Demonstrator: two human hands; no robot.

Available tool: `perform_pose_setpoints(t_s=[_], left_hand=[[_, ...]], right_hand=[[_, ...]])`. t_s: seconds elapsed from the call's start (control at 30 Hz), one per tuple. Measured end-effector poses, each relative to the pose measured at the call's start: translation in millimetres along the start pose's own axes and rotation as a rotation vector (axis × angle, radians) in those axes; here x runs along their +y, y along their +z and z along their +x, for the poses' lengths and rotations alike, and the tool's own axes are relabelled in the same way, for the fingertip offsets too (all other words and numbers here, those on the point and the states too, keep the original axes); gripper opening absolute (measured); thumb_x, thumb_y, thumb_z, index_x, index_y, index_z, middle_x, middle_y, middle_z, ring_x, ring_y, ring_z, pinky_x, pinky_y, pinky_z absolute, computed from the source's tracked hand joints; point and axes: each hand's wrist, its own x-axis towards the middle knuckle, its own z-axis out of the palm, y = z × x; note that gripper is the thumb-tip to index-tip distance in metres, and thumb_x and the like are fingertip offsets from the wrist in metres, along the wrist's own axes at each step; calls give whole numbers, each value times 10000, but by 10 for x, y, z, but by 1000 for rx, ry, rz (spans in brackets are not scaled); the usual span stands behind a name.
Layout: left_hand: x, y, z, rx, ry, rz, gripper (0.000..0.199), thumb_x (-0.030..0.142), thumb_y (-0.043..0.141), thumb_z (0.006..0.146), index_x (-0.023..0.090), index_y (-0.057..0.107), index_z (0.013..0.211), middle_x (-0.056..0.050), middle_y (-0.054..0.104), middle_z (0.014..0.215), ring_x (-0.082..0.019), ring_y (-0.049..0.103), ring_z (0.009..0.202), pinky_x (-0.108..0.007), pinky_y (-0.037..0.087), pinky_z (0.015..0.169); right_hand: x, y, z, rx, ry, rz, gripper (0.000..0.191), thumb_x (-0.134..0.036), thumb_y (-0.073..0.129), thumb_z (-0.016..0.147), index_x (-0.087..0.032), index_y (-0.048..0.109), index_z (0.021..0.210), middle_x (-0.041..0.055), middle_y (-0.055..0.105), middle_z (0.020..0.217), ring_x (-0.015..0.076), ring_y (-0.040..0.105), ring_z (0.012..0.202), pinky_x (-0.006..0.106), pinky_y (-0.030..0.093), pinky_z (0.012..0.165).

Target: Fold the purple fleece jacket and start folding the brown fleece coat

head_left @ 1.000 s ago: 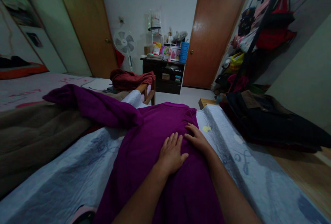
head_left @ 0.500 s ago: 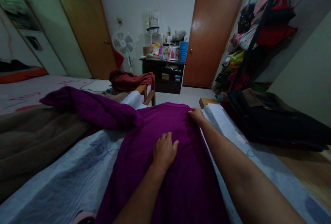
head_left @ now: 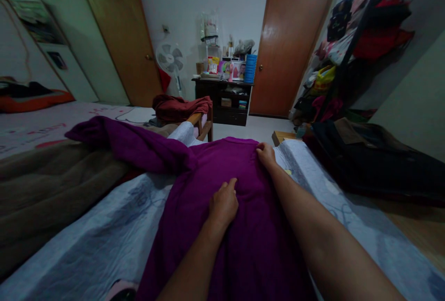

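A purple long-sleeved shirt (head_left: 250, 227) lies spread in front of me, its neckline at the far end and one sleeve stretched out to the left. My right hand (head_left: 266, 155) is closed on its far right shoulder edge, the fabric pinched between thumb and fingers. On the middle of the shirt rests my left hand (head_left: 223, 201), one finger pointing forward and the thumb drawn in, with cloth gathered at the fingertips. The right sleeve is not visible.
Beneath the shirt is a pale blue patterned cover (head_left: 104, 227). A brown blanket (head_left: 52, 176) lies left, and dark folded clothes (head_left: 375, 162) are stacked right. Farther back are a reddish cloth (head_left: 181, 107) on a wooden frame, a fan (head_left: 170, 57) and a dark cabinet (head_left: 222, 106).
My left hand has gone from spread fingers to a pinch on the shirt's middle. The right hand keeps its hold at the shoulder edge. The whole view has shifted slightly.
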Motion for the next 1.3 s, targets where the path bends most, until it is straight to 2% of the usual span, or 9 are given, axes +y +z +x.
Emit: perform_pose_setpoints(t_s=[0.13,0.23,0.3,0.4,0.47,0.6,0.8,1.13,1.3], left_hand=[[49,-71,-54,20,-44,125,477,137,356,906,232,519,1344,-134,667,1079,-266,647,963,-398,471,865],[120,-102,-88,189,31,249,417,131,386,901,232,596,1247,-127,641,1190,-312,544,1164,-542,359,1028],[174,-78,-98,252,164,254,413,126,374,912,227,595,1246,-93,560,1355,-294,420,1316,-543,266,1118],[238,38,-125,172,371,178,444,183,348,948,201,499,1365,-54,419,1501,-234,287,1420,-434,254,1167],[255,140,-161,93,403,141,492,342,402,952,206,436,1424,-59,355,1540,-279,214,1450,-463,244,1172],[232,290,-228,-37,337,111,701,601,483,859,267,381,1467,-80,200,1599,-402,56,1457,-584,183,1157],[202,329,-241,-111,299,74,792,677,461,820,319,286,1504,-78,70,1620,-412,-54,1446,-614,99,1155],[195,360,-262,-77,297,89,796,689,470,812,347,274,1504,-51,95,1620,-410,-22,1455,-624,130,1145],[236,278,-222,44,268,103,642,608,386,904,299,373,1467,-44,354,1542,-333,228,1438,-545,257,1135]], right_hand=[[4,-24,7,19,38,-61,246,-226,489,834,-177,680,980,81,704,996,196,630,931,296,452,844],[12,16,-48,-51,42,-107,208,-235,545,824,-182,685,968,69,706,967,188,631,912,283,446,838],[-19,16,-93,-91,40,-141,205,-253,566,828,-179,681,980,74,701,965,195,626,921,290,441,851],[-121,-41,-183,-45,28,-215,304,-276,518,870,-143,635,1117,152,642,1142,255,561,1095,360,397,948],[-187,-76,-272,-23,-72,-305,388,-292,478,895,-135,568,1238,187,550,1300,282,476,1221,400,346,1015],[-199,-29,-434,-282,-254,-497,540,-438,418,936,-151,439,1393,159,339,1519,286,300,1385,460,241,1105],[-82,128,-338,-459,-184,-578,692,-602,276,943,-170,314,1482,111,125,1606,278,72,1468,543,93,1140],[-26,184,-150,-425,-180,-513,628,-540,281,960,-178,327,1471,98,154,1602,274,117,1465,524,165,1138],[48,10,-371,-358,-185,-483,647,-463,330,967,-111,252,1505,163,166,1590,293,158,1458,421,217,1140]])
